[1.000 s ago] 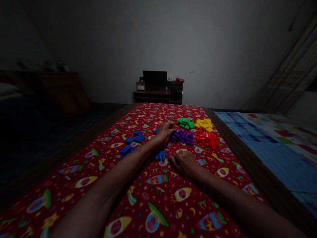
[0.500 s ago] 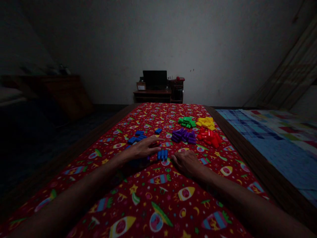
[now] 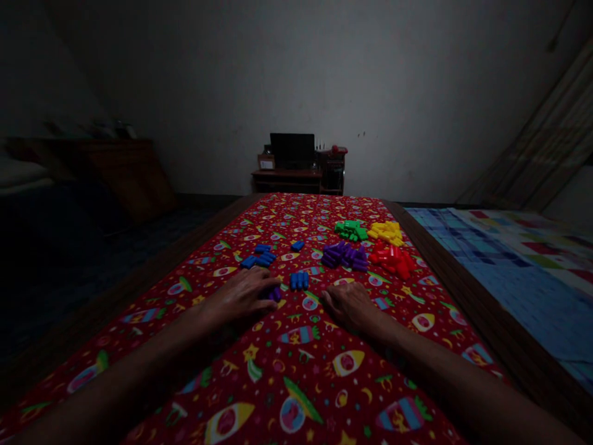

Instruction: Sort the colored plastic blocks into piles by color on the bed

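My left hand [image 3: 243, 292] lies low over the red patterned cloth [image 3: 296, 364], thumb and fingers closed around a small purple block [image 3: 275, 293]. The palm hides part of what is beneath it. Just right of those fingertips stands a short row of blue blocks [image 3: 299, 281], side by side. Several loose blue blocks [image 3: 259, 257] lie beyond the knuckles, and another blue block [image 3: 297, 245] sits apart, farther off. My right hand [image 3: 351, 304] rests on the cloth, fingers curled in, with nothing visible in it. It is right of the blue row and does not touch it.
Beyond my right hand are heaps of purple blocks [image 3: 343, 255], red blocks [image 3: 393, 259], green blocks [image 3: 351, 230] and yellow blocks [image 3: 386, 232]. A desk with a dark monitor [image 3: 291, 150] stands against the wall. Checked bedding [image 3: 500, 278] lies to the right of the table.
My left hand has drawn back and left from above the blue row, onto the purple block. The blue row sits slightly farther left and away. My right hand has stayed put.
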Tool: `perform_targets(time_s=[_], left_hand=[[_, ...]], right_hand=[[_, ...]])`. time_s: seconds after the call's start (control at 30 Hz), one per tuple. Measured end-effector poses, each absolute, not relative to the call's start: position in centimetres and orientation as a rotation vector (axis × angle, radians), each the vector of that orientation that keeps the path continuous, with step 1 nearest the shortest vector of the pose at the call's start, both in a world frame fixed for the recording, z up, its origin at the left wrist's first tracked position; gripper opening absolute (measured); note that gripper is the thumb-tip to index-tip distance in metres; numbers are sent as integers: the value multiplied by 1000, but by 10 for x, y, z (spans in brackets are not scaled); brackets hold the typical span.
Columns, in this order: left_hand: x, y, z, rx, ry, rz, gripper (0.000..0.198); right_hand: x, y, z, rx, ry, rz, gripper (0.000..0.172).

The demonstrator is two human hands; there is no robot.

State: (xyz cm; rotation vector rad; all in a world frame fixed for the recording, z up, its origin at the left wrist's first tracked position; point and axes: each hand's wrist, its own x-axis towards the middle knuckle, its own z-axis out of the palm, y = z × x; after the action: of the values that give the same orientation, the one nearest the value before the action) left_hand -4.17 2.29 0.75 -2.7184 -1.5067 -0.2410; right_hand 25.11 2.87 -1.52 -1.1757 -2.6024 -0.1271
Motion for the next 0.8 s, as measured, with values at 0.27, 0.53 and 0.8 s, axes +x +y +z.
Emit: perform_targets(time_s=[0.27,0.53,0.8], left_hand=[[-8,26,13,-2768,-1502,-613,40],[87,73,21,-2897,-1361,-743,44],[35,41,11,-2752,-1316,-524,48]], right_hand=[[250,33,-23,-1167,-2586,-179,41],[251,31,-21,-1102,-2631,-151,37],[252,31,-21,-1063,-2632,-118,37]])
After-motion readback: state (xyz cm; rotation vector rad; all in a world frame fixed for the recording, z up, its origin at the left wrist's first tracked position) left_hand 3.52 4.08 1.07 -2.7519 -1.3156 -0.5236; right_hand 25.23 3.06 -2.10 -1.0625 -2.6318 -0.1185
